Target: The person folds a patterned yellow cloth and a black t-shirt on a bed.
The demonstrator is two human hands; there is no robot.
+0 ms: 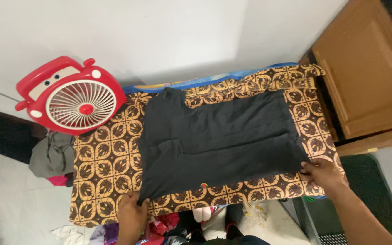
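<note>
Far over on the left, a red table fan (71,95) shaped like a cartoon car stands against the white wall, its white grille facing up toward the camera, and just below it a grey garment (51,156) slumps off the edge of the surface with a scrap of pink beside it. Next comes the brown patterned cloth (103,159) that covers the low table, and on it lies a black shirt (218,140), spread flat and partly folded, with one sleeve laid across its middle. The left hand (131,213) pinches the shirt's near left corner, fingers closed on the fabric at the table's front edge. Across the garment, the right hand (321,174) grips the near right corner in the same closed way, the forearm running off toward the lower right. Beyond that hand stands a wooden cabinet (368,72) against the wall, and a dark green mat (370,186) lies on the floor beneath it.
</note>
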